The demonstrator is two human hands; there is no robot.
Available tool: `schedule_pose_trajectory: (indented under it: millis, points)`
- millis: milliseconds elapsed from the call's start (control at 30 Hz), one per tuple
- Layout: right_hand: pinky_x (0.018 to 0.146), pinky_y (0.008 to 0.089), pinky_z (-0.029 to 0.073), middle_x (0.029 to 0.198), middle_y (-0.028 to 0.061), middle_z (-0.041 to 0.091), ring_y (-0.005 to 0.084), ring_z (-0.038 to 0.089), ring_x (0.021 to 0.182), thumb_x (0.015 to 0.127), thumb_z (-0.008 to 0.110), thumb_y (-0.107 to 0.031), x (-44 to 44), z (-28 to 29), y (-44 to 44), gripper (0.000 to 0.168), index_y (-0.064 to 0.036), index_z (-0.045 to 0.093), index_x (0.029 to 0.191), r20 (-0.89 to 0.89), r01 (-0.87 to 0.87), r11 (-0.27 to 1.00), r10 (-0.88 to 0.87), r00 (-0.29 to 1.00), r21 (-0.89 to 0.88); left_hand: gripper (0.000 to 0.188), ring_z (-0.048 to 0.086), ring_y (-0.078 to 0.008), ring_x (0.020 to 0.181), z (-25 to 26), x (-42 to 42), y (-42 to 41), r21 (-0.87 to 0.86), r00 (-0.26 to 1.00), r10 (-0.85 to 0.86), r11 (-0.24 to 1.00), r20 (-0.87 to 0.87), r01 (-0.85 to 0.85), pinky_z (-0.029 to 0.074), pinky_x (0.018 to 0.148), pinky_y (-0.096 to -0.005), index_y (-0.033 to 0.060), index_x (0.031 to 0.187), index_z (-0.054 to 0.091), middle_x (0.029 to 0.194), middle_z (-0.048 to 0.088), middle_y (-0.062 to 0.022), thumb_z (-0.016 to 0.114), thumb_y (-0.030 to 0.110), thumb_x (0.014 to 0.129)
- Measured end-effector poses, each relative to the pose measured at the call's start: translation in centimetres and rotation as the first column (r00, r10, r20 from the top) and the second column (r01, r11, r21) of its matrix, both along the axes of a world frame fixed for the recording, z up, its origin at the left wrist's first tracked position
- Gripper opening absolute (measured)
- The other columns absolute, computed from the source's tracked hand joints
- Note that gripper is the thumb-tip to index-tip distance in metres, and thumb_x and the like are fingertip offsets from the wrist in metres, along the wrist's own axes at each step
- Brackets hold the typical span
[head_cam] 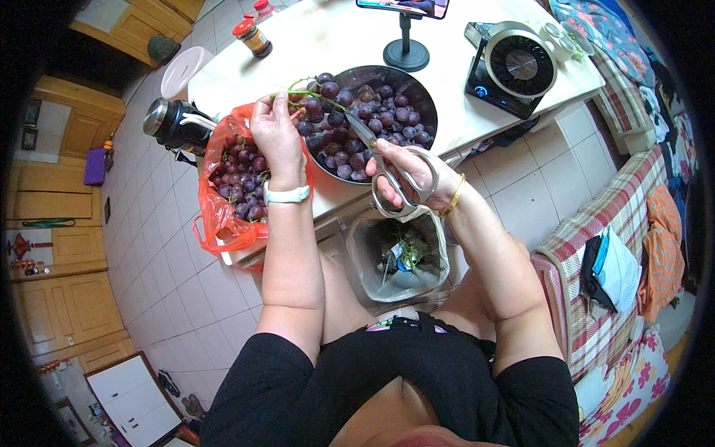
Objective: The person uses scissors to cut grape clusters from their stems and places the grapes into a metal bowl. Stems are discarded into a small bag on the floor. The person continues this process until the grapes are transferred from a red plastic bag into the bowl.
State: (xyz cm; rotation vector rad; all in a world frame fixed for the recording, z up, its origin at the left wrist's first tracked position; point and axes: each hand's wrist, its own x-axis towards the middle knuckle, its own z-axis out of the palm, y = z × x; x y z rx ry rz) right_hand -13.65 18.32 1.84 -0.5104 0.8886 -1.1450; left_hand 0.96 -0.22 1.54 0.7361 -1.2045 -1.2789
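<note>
My left hand [277, 134] pinches the green stem [313, 94] of a small grape bunch and holds it over the left side of a dark round bowl [427, 100]. Several purple grapes [329, 89] hang from that stem. In my right hand [410, 170] is a pair of metal scissors [385, 165], fingers through the handle loops. Their blades point up and left, with the tips close to the stem's right end. Loose grapes [385, 114] fill much of the bowl. Left of it, a red plastic bag [223, 232] holds more grapes [240, 187], partly hidden behind my left forearm.
Below the table edge stands a lined trash bin [363, 279] with green stems inside. A black-and-silver fan [520, 62], a phone stand [406, 53] and a red-lidded jar [252, 38] are on the white table [329, 33]. A large flask [179, 125] is by the bag.
</note>
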Motion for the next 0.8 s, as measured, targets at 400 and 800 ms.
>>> schedule_pose_trajectory:
  millis: [400,800]
  points:
    - [0.043,0.0209,0.043,0.057,0.0018,0.061,0.0093,0.054,0.043,0.1,0.055,-0.046,0.6,-0.9,-0.3,0.046,-0.002,0.063,0.094,-0.049,0.06,0.998,-0.061,0.997,-0.016,0.008,0.065,-0.009,0.076,-0.3,-0.2,0.2,0.001,1.0,-0.027,1.0,0.012,0.027,0.055,0.064,-0.0227,0.0066,0.096,0.061,0.088,0.068,-0.0024,0.059,0.013,0.1]
    - [0.042,0.0198,0.038,0.055,-0.0002,0.056,0.0078,0.05,0.042,0.104,0.049,-0.045,0.7,-0.1,-0.2,0.044,-0.003,0.06,0.095,-0.063,0.18,0.983,-0.178,0.982,0.027,0.008,0.067,-0.0115,0.079,-0.4,-0.4,0.2,0.01,1.0,-0.022,1.0,-0.02,0.022,0.057,0.066,-0.0243,0.0047,0.098,0.062,0.09,0.069,-0.0048,0.058,0.011,0.1]
